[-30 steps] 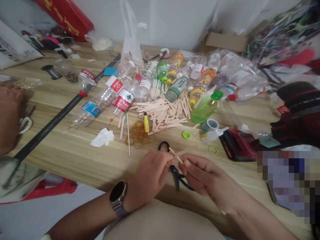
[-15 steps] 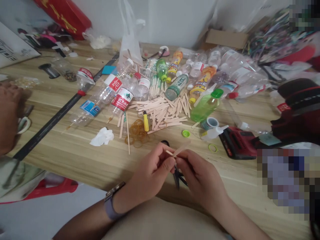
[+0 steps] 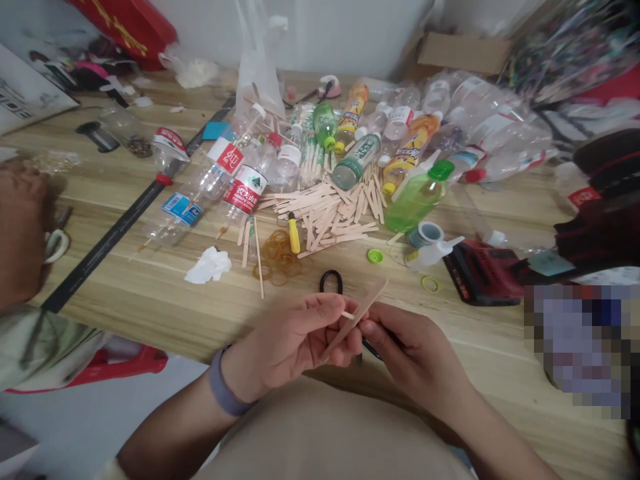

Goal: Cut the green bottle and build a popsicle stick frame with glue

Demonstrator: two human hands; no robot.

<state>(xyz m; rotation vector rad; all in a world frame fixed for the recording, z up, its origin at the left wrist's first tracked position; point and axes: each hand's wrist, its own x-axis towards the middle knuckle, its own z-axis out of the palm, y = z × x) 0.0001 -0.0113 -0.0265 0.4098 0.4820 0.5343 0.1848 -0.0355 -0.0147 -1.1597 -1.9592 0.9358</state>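
Observation:
Near the table's front edge my left hand (image 3: 300, 337) is closed on a flat wooden craft stick (image 3: 357, 319) that slants up to the right. My right hand (image 3: 407, 347) is closed too, pinching the same stick from the right, and a thin round stick end (image 3: 347, 315) shows between the two hands. Black-handled scissors (image 3: 331, 281) lie on the table just behind and under the hands, partly hidden. A pile of loose craft sticks (image 3: 325, 217) lies farther back.
Many empty plastic bottles (image 3: 240, 190) crowd the table's middle and back, with a green one (image 3: 415, 200). Rubber bands (image 3: 277, 257), a crumpled tissue (image 3: 209, 265), a long black ruler (image 3: 107, 237) and a red-black tool (image 3: 483, 273) lie around. Another person's arm (image 3: 20, 233) is at left.
My hands have drawn closer together. The flat stick has swung from lying low between them to slanting upward, and my left wrist has turned so the watch face no longer shows.

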